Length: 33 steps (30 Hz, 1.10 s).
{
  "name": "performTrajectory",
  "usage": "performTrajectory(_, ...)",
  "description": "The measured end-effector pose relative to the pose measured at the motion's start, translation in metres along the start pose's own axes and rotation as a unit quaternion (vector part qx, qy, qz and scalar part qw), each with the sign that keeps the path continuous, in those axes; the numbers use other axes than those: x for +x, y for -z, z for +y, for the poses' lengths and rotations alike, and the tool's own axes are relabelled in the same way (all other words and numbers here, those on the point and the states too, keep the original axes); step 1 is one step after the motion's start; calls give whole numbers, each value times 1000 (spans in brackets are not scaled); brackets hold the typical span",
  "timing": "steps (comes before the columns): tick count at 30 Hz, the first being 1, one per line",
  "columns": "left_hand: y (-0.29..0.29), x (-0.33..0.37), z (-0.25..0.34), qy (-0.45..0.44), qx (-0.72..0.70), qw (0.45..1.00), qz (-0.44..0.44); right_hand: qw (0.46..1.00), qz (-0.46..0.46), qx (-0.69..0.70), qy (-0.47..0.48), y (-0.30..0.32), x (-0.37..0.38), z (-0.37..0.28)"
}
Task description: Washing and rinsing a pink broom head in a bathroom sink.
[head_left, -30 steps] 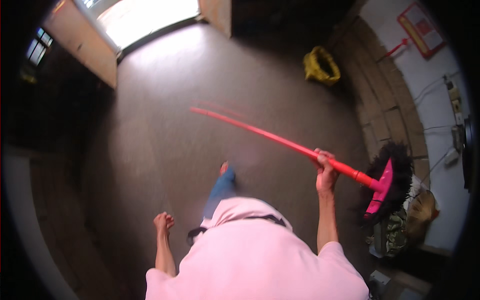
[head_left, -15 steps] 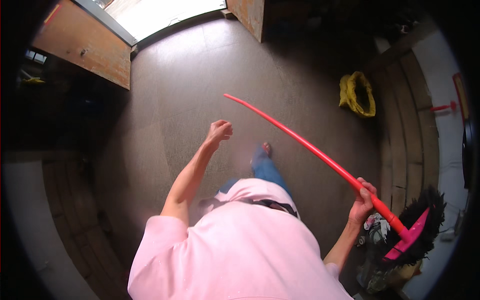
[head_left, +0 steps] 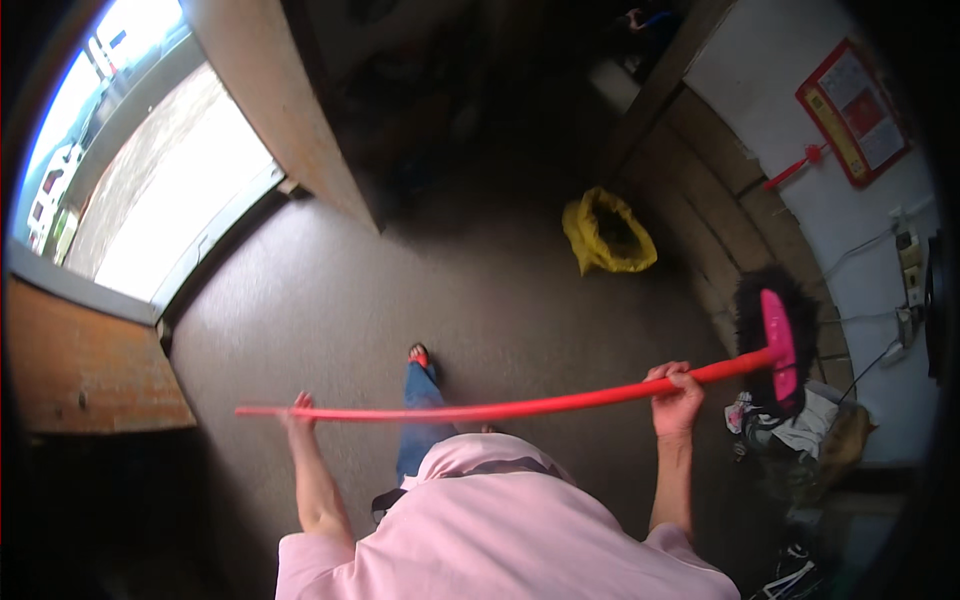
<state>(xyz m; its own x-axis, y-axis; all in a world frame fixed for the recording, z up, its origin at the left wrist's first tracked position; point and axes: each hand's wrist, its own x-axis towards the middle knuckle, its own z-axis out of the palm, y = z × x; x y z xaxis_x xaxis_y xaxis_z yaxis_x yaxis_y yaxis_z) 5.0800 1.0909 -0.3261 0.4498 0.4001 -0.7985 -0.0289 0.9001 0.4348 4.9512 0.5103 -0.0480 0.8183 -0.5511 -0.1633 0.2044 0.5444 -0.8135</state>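
Note:
A broom with a long red handle (head_left: pixel 510 406), a pink head (head_left: pixel 777 340) and dark bristles (head_left: pixel 752 312) lies almost level across the front of my body. Its head end is to the right. My right hand (head_left: pixel 677 397) is wrapped round the handle not far from the head. Close to the thin far-left end of the handle is my left hand (head_left: pixel 297 408), the handle crossing over it. Blur and the handle hide its fingers, so I cannot tell if it grips.
A yellow sack (head_left: pixel 612 235) stands with its mouth agape on the floor (head_left: pixel 480 300). Bags and loose items (head_left: pixel 800 425) lie under the broom head by the right wall. An orange-brown door panel (head_left: pixel 95 350) flanks the bright doorway at the left. Cables and sockets (head_left: pixel 908 265) are on the wall.
My view has turned toward the right. The broom has swung from a slant to nearly level, and my left hand has come from apart to beside its thin end. My right hand keeps hold.

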Motion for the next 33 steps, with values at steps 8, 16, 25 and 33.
performTrajectory(8,-123,-56,43,-173,2,974,-147,956,174,158,-176,21,134,32)
performTrajectory(16,-334,-213,32,-245,77,835,-486,934,203,257,-141,31,206,94)
performTrajectory(25,-453,-337,1,-171,101,648,-736,872,203,365,-254,-53,277,195)
performTrajectory(33,-493,-317,-146,-231,228,595,-736,876,122,383,-265,-158,312,227)
